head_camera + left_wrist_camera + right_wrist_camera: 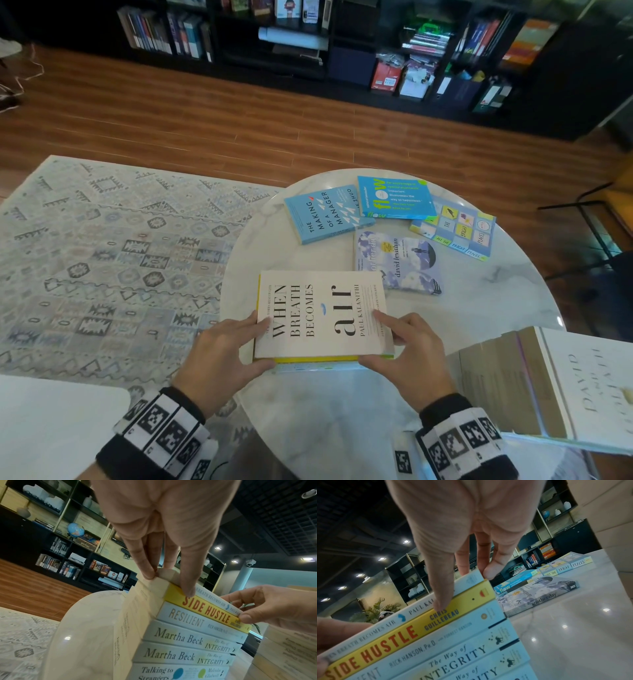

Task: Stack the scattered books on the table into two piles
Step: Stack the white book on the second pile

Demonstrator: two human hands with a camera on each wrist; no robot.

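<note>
On the round marble table (479, 301) a pile of books stands near me, topped by the white "When Breath Becomes Air" (318, 308). My left hand (246, 342) pinches its near left corner, thumb on the spine side. My right hand (394, 339) pinches the near right corner the same way. Under it the left wrist view shows the yellow "Side Hustle" (205, 609) and several pale spines. A second pile topped by a white book (565, 387) stands at the right. Lying loose further back are "The Making of a Manager" (325, 214), "flow" (394, 198), "All the Bright Places" (455, 229) and "another day" (397, 263).
A patterned rug (102, 257) covers the floor left of the table, with wooden floor beyond. Dark bookshelves (308, 41) line the far wall. A dark chair frame (609, 212) stands off the table's right side.
</note>
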